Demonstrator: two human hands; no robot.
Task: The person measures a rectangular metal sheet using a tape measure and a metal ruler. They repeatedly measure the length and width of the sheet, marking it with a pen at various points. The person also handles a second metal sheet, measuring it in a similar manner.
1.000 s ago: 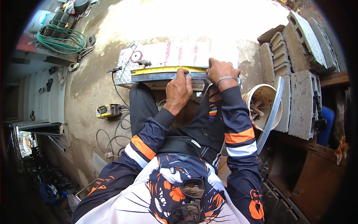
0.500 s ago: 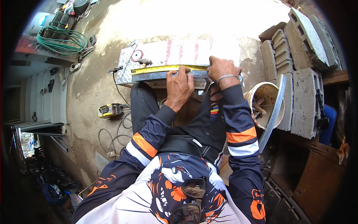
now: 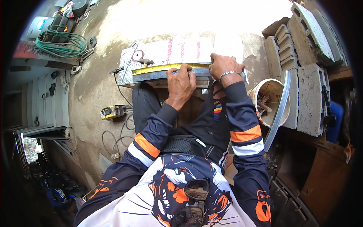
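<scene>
A yellow tape measure blade (image 3: 153, 69) lies stretched along a grey metal bar (image 3: 151, 76) at the near edge of a low metal-topped bench (image 3: 126, 70). My left hand (image 3: 181, 86) is closed over the middle of both, its bent fingers pressing on the blade. At the bar's right end, my right hand (image 3: 226, 69), with a chain bracelet at the wrist, grips the blade; its fingertips partly hide what they pinch. A hammer (image 3: 145, 61) and a red-rimmed disc (image 3: 138, 56) rest on the bench behind the blade.
A bucket (image 3: 261, 89) with tools inside stands right of my leg, a metal channel (image 3: 278, 113) leaning across it. Concrete blocks (image 3: 311, 100) are stacked farther right. On the floor at left sit a yellow-black device (image 3: 112, 112) and cables; a green hose (image 3: 62, 43) lies beyond.
Both hands stay at nearly the same places on the blade and bar. My right hand's fingers have shifted very slightly; the whole view has moved a little.
</scene>
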